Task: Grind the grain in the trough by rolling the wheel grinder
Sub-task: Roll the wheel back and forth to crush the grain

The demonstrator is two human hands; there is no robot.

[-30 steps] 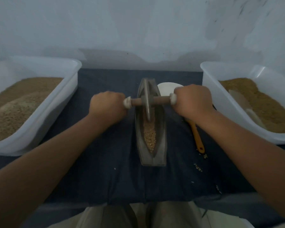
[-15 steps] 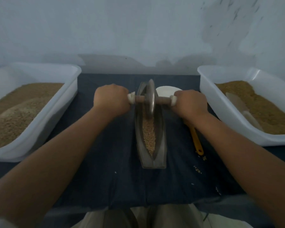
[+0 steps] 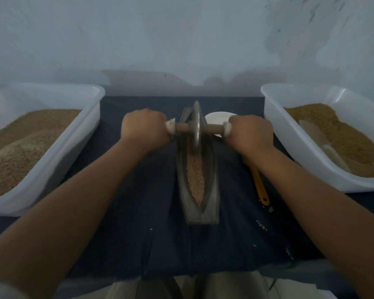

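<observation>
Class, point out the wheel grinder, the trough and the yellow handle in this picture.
wheel grinder (image 3: pixel 196 117), head view, on the metal disc.
trough (image 3: pixel 212 190), head view, on its right wall.
yellow handle (image 3: pixel 259 185), head view, on its middle.

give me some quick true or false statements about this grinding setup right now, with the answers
1. The left hand and right hand each grip the axle of the wheel grinder. True.
2. The wheel stands at the near end of the trough. False: it stands towards the far end.
3. The yellow-handled tool lies left of the trough. False: it lies on the right.
4. The left tub and right tub both hold brown granular material. True.
</observation>
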